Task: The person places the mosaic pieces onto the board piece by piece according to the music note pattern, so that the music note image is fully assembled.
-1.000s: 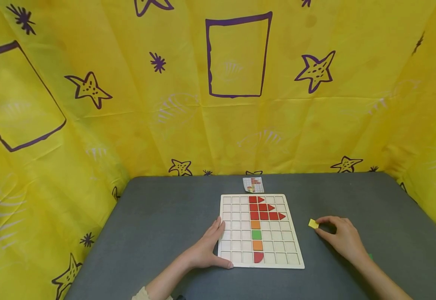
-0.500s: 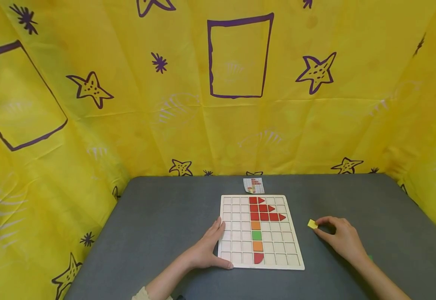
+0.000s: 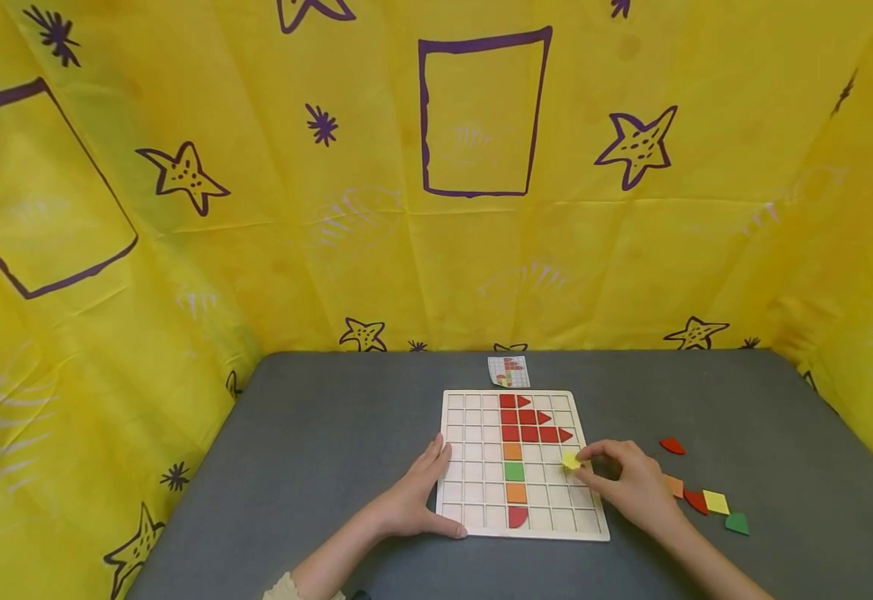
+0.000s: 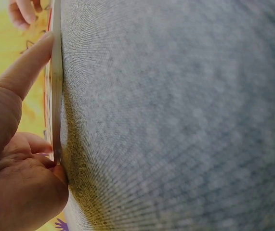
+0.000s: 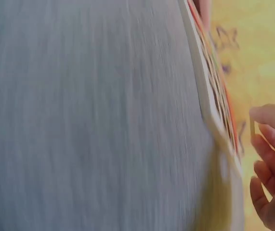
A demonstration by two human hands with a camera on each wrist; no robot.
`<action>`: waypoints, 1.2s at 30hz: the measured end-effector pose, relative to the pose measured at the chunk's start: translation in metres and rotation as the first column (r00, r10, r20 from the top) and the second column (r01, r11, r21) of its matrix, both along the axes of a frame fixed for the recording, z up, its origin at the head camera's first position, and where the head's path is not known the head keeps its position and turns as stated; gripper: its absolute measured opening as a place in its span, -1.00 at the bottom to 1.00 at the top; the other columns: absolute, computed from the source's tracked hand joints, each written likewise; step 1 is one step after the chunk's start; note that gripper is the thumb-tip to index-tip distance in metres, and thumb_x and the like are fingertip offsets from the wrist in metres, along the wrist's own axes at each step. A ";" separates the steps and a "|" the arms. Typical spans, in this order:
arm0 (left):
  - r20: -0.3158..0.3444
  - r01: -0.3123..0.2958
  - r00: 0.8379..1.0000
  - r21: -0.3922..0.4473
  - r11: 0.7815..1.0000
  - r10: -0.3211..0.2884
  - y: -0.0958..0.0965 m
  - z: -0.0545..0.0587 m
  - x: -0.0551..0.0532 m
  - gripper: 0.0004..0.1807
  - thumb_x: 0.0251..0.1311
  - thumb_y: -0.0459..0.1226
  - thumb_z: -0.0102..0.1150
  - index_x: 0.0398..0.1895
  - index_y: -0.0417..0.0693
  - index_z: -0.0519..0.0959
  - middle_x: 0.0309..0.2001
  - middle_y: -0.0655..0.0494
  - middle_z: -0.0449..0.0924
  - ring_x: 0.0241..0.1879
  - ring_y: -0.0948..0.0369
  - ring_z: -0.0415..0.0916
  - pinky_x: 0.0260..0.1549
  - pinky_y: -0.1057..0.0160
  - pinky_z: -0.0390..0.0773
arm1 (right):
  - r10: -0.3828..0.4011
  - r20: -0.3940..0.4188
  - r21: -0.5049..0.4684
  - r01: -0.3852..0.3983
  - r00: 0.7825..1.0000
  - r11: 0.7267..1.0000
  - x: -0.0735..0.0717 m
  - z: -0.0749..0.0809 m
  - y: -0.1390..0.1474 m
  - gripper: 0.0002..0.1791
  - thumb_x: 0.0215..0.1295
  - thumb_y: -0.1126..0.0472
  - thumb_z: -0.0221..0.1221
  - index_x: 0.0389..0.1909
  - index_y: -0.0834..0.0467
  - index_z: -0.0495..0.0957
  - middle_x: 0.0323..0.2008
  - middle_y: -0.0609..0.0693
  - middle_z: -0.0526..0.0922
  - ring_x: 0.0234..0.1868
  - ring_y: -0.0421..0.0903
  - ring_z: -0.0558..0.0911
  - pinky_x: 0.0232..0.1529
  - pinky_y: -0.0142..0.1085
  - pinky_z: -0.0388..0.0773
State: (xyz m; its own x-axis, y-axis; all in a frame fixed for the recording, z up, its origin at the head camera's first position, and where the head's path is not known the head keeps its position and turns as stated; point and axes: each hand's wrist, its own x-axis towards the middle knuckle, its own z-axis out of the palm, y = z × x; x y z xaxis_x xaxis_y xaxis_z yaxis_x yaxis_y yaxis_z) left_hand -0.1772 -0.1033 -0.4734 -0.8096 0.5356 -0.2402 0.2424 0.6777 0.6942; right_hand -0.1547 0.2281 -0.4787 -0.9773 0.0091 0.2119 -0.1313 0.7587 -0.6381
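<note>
A pale gridded board (image 3: 474, 492) lies on the table with red, orange and green pieces set in some of its squares. My left hand (image 3: 409, 498) rests at its lower left corner, fingers along the left side and thumb on the near edge; the left wrist view shows the thumb (image 4: 33, 60) touching the board's edge. Over the board's right side, my right hand (image 3: 634, 483) pinches a yellow square tile (image 3: 571, 461) between thumb and fingers. The tile (image 5: 252, 126) appears edge-on in the right wrist view, raised above the board.
Behind the board lies a small printed pattern card (image 3: 509, 372). Loose pieces lie to the right: a red piece (image 3: 672, 446), an orange tile (image 3: 674, 485), another red piece (image 3: 695, 501), a yellow tile (image 3: 716, 502) and a green piece (image 3: 737, 523). A yellow curtain (image 3: 256, 250) hangs behind.
My right hand has moved left with the yellow tile, from the table beside the board to above its right side. Loose pieces have come into sight. My left hand has stayed put.
</note>
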 end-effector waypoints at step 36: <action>-0.009 0.005 1.000 -0.005 1.000 -0.005 -0.001 0.000 0.000 0.26 -0.18 0.11 0.45 0.50 -0.12 -0.10 0.53 -0.07 -0.33 0.50 -0.03 -0.29 0.31 -0.21 0.05 | 0.389 -0.260 0.039 -0.393 0.884 0.919 -0.002 -0.021 -0.081 -0.76 -0.11 0.18 0.47 -0.47 -0.19 0.63 -0.34 -0.42 0.60 -0.22 -0.37 0.41 -0.17 -0.42 0.39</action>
